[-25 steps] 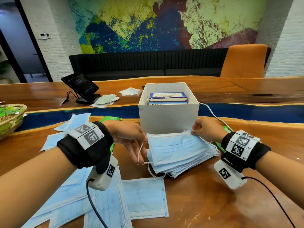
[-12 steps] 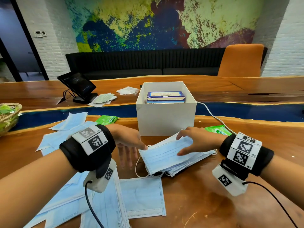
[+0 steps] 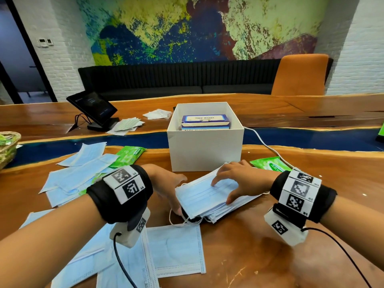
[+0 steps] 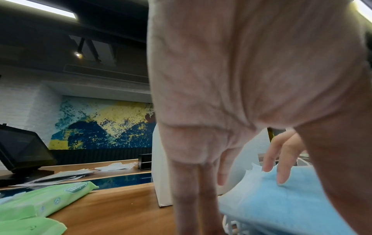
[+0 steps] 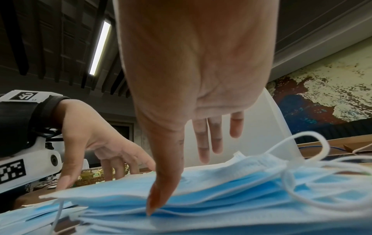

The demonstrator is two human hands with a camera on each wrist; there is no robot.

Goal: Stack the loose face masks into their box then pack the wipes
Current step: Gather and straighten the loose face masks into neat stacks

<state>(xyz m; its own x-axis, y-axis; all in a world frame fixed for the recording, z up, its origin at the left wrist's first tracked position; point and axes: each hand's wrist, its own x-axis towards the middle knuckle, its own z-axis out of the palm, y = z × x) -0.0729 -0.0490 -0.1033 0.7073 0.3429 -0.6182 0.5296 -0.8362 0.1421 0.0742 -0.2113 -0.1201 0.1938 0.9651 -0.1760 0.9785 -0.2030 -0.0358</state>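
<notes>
"FACE MASKS" reads in dark capitals on the lid of the blue mask carton (image 3: 205, 119), sitting inside the white box (image 3: 204, 151). Both green wipes packs (image 3: 270, 165) carry an oval logo; its lettering is too blurred to read. The wristband (image 3: 128, 185) tags show code patterns.

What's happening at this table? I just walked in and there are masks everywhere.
A person is squaring up a stack of blue face masks in front of an open white box. The right hand rests spread on top of the stack; the left hand steadies its left end. More loose masks lie on the wooden table, and two green wipes packs still wait unpacked.
</notes>
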